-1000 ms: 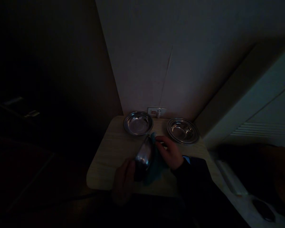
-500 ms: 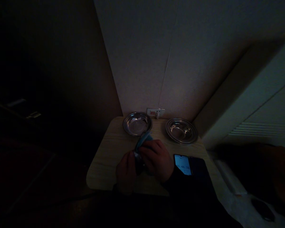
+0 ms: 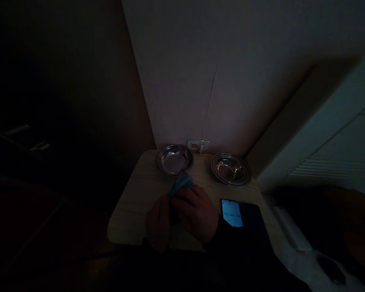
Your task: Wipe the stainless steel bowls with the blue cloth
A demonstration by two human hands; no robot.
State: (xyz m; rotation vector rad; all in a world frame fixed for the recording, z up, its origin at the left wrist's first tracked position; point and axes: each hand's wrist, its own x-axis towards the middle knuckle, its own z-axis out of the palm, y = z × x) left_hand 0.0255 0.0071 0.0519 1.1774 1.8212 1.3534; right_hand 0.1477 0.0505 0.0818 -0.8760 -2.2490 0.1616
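Over the front of a small pale wooden table (image 3: 130, 207), both my hands are closed on a thin blue packet (image 3: 181, 182). It looks soft, and its upper end sticks out above my fingers toward the back. My left hand (image 3: 158, 223) pinches its lower left part. My right hand (image 3: 197, 211) grips it from the right, fingers curled. The lower part is hidden by my hands and the dark. Just behind the packet stands a shiny metal bowl (image 3: 174, 159). A second metal bowl (image 3: 230, 169) is farther right.
A lit phone (image 3: 232, 213) with timer digits lies right of my right wrist, beside a dark flat object (image 3: 253, 215). At the table's back is a wall with a socket and plug (image 3: 198, 145). A white louvred panel (image 3: 334, 166) rises on the right. The room is very dim.
The view has shifted slightly. My hands have drawn a little closer together around the packet, and its upper end now leans differently. The bowls and phone stay in place.
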